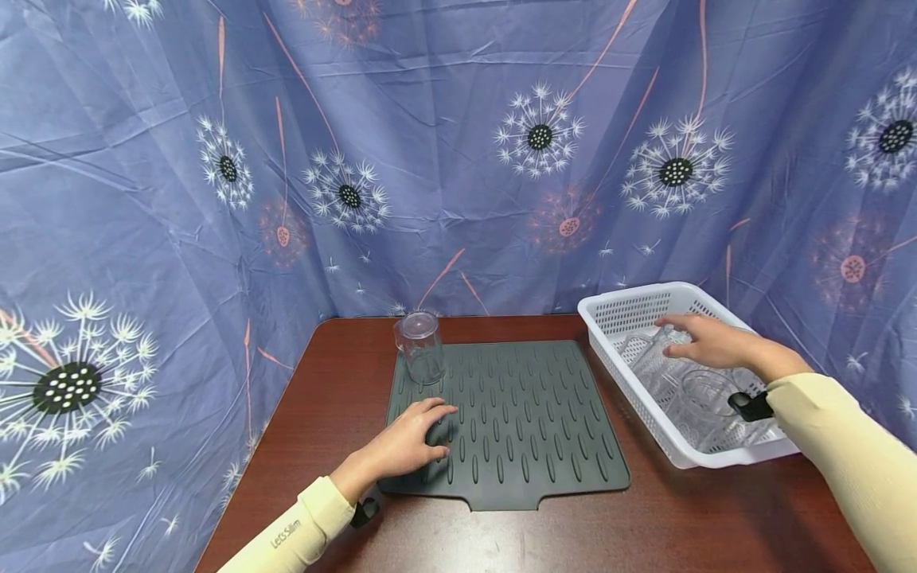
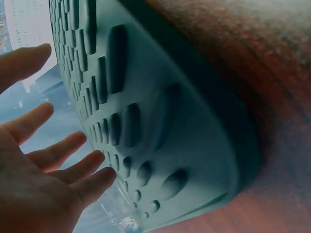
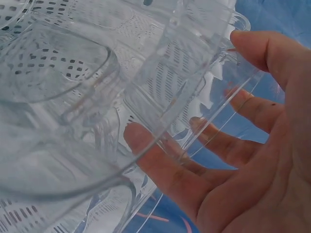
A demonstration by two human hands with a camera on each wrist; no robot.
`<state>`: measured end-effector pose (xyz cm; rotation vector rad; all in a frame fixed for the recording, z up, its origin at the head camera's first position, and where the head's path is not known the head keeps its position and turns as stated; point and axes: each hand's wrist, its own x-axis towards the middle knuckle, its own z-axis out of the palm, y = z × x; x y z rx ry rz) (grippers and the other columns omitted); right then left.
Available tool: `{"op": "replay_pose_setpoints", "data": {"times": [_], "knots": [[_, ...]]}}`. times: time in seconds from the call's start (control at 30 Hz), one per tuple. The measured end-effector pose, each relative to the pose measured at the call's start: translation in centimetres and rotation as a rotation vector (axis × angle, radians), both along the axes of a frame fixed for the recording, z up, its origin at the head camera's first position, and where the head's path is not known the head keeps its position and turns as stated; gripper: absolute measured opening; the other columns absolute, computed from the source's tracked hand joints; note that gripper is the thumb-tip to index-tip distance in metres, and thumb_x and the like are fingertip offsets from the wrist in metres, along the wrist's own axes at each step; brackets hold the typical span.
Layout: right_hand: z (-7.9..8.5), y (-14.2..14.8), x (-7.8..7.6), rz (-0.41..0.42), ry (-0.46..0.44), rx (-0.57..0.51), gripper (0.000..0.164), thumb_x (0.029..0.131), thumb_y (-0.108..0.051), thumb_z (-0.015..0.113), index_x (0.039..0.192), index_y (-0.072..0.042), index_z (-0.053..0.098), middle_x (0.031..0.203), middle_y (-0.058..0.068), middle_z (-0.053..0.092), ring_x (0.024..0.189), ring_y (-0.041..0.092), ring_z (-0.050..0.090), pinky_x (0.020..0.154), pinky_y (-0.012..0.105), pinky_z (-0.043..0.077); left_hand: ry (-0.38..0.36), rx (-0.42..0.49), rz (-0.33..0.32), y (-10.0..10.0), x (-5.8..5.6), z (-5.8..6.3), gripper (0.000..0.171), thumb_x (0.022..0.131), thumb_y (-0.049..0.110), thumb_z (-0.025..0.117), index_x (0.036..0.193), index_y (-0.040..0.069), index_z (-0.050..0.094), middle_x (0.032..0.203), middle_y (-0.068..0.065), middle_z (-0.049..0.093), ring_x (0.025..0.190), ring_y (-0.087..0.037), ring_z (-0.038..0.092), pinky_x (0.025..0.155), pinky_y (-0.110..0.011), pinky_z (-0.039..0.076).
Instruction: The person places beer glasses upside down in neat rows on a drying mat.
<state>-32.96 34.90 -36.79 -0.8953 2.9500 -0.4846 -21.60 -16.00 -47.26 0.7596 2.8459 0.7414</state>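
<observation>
My right hand (image 1: 705, 342) reaches over the white basket (image 1: 630, 312), thumb and fingers spread apart. Below it lie several clear cups (image 1: 705, 391), at least one with a handle. In the right wrist view, the fingers of the right hand (image 3: 243, 160) stand around the edge of a clear vessel (image 3: 214, 97), its outline partly hidden by other clear plastic. My left hand (image 1: 404, 442) hovers with loosely spread fingers over the near left part of the dark grey ridged mat (image 1: 512, 430). Near the mat's far left corner, a clear mug (image 1: 423, 350) stands upside down, handle to the left.
A reddish-brown wooden table (image 1: 322, 414) bears the mat and the basket. The basket stands at the right, beside the mat's right edge. Behind and at both sides hangs a blue curtain (image 1: 444, 159) with dandelion prints.
</observation>
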Motion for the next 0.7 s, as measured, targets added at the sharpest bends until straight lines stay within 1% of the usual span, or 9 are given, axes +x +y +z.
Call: {"op": "replay_pose_setpoints", "data": {"times": [0.2, 0.3, 0.37, 0.47, 0.6, 0.7], "knots": [[0.2, 0.3, 0.1, -0.015, -0.002, -0.037, 0.049, 0.092, -0.013, 0.071, 0.132, 0.009, 0.055, 0.123, 0.034, 0.062, 0.112, 0.055, 0.059, 0.091, 0.065, 0.049, -0.092, -0.034, -0.026, -0.2, 0.2, -0.8, 0.065, 0.088, 0.026, 0.078, 0.147, 0.014, 0.053, 0.153, -0.017, 0.043, 0.144, -0.037, 0.038, 0.110, -0.057, 0.039], [0.3, 0.3, 0.1, -0.025, -0.011, -0.046, 0.049, 0.092, -0.014, 0.071, 0.133, 0.007, 0.055, 0.124, 0.033, 0.061, 0.113, 0.054, 0.058, 0.091, 0.064, 0.049, -0.113, -0.056, -0.027, -0.3, 0.3, -1.1, 0.065, 0.088, 0.029, 0.077, 0.147, 0.017, 0.052, 0.156, -0.015, 0.041, 0.146, -0.035, 0.035, 0.111, -0.057, 0.038], [0.5, 0.4, 0.2, -0.042, -0.026, -0.040, 0.051, 0.093, -0.015, 0.071, 0.135, 0.008, 0.054, 0.127, 0.034, 0.059, 0.115, 0.055, 0.056, 0.090, 0.064, 0.049, -0.116, -0.065, -0.029, -0.3, 0.3, -1.3, 0.065, 0.088, 0.030, 0.078, 0.147, 0.018, 0.052, 0.157, -0.014, 0.040, 0.147, -0.034, 0.034, 0.111, -0.057, 0.038], [0.8, 0.6, 0.3, -0.058, -0.027, -0.039, 0.053, 0.094, -0.016, 0.070, 0.137, 0.009, 0.051, 0.131, 0.035, 0.056, 0.118, 0.056, 0.054, 0.091, 0.064, 0.049, -0.098, -0.076, -0.043, -0.4, 0.4, -1.5, 0.066, 0.086, 0.027, 0.080, 0.146, 0.017, 0.054, 0.157, -0.014, 0.038, 0.147, -0.034, 0.033, 0.110, -0.056, 0.039], [1.1, 0.8, 0.5, -0.045, 0.021, -0.066, 0.050, 0.093, -0.013, 0.070, 0.136, 0.007, 0.053, 0.132, 0.033, 0.057, 0.117, 0.054, 0.056, 0.091, 0.064, 0.049, -0.064, -0.095, -0.054, -0.4, 0.6, -1.8, 0.067, 0.082, 0.023, 0.082, 0.143, 0.015, 0.057, 0.158, -0.015, 0.038, 0.146, -0.034, 0.034, 0.109, -0.054, 0.041], [1.4, 0.8, 0.5, -0.045, 0.048, -0.074, 0.049, 0.093, -0.013, 0.071, 0.135, 0.005, 0.054, 0.131, 0.032, 0.058, 0.116, 0.052, 0.057, 0.089, 0.063, 0.050, -0.050, -0.102, -0.049, -0.5, 0.6, -2.0, 0.067, 0.082, 0.024, 0.082, 0.143, 0.016, 0.057, 0.157, -0.013, 0.038, 0.146, -0.032, 0.034, 0.109, -0.053, 0.041]]}}
